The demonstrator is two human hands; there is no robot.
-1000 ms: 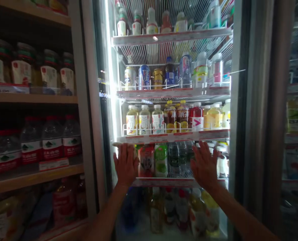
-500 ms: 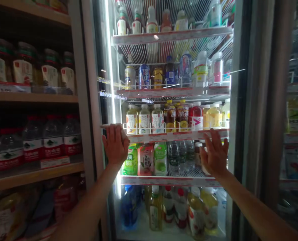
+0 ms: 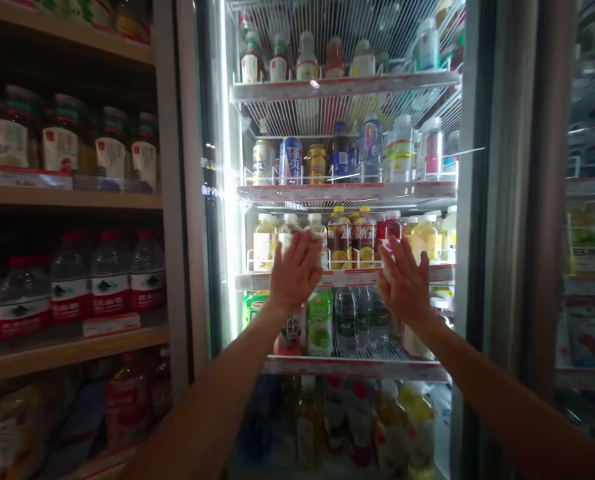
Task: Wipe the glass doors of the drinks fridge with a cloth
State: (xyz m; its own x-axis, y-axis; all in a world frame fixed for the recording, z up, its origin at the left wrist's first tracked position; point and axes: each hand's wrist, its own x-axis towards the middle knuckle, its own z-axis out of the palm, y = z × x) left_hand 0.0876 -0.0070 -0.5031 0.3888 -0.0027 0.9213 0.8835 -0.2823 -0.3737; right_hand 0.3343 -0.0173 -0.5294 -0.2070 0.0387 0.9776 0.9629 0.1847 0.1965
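A glass door (image 3: 297,417) with light reflections on it stands in front of a lit drinks fridge. My left hand (image 3: 296,273) lies flat toward the glass, left of the middle, over the row of white-labelled tea bottles (image 3: 264,243). A thin pale cloth (image 3: 300,231) shows at its fingertips, pressed under the fingers; most of it is hidden. To the right, my right hand (image 3: 405,283) is stretched out with fingers apart, in front of a red drink bottle (image 3: 390,227). I see nothing held in it, though its palm faces away.
Wooden shelves (image 3: 72,197) on the left hold jars and red-capped water bottles (image 3: 110,273). A metal door frame (image 3: 505,200) runs upright at the right, with another stocked fridge section (image 3: 590,233) beyond. Several wire shelves of bottles and cans fill the lit fridge.
My left hand has moved right and slightly up across the glass with the cloth. My right hand has shifted left and slightly up, so the hands are closer together. The view has tilted slightly.
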